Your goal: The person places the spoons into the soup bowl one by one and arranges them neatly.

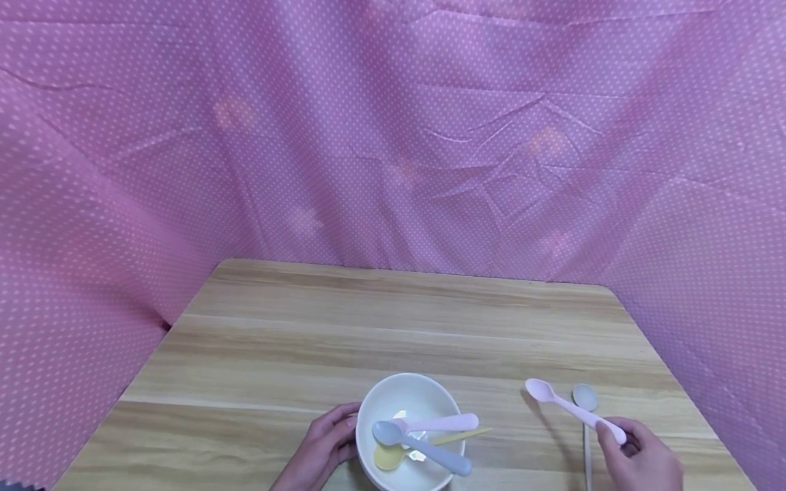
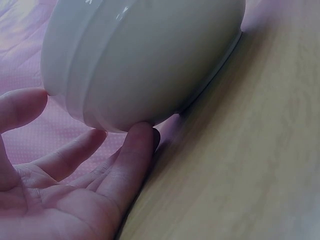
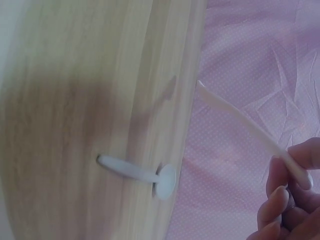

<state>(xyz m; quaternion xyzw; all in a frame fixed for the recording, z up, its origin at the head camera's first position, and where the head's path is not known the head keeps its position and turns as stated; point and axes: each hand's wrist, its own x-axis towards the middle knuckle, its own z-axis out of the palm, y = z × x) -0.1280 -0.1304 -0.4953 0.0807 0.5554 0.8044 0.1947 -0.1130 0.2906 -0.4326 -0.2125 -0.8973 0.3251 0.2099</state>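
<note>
A white bowl stands near the table's front edge. Inside it lean a pink spoon, a light blue spoon and a yellow spoon, handles over the right rim. My left hand touches the bowl's left side; in the left wrist view its fingertips rest against the outer wall. Off to the right, my right hand pinches another pink spoon by its handle, raised above the table. A grey-white spoon lies on the table beneath it, also visible in the right wrist view.
The wooden table spreads out beyond the bowl and between the two hands. Pink dotted cloth hangs along its back and both sides.
</note>
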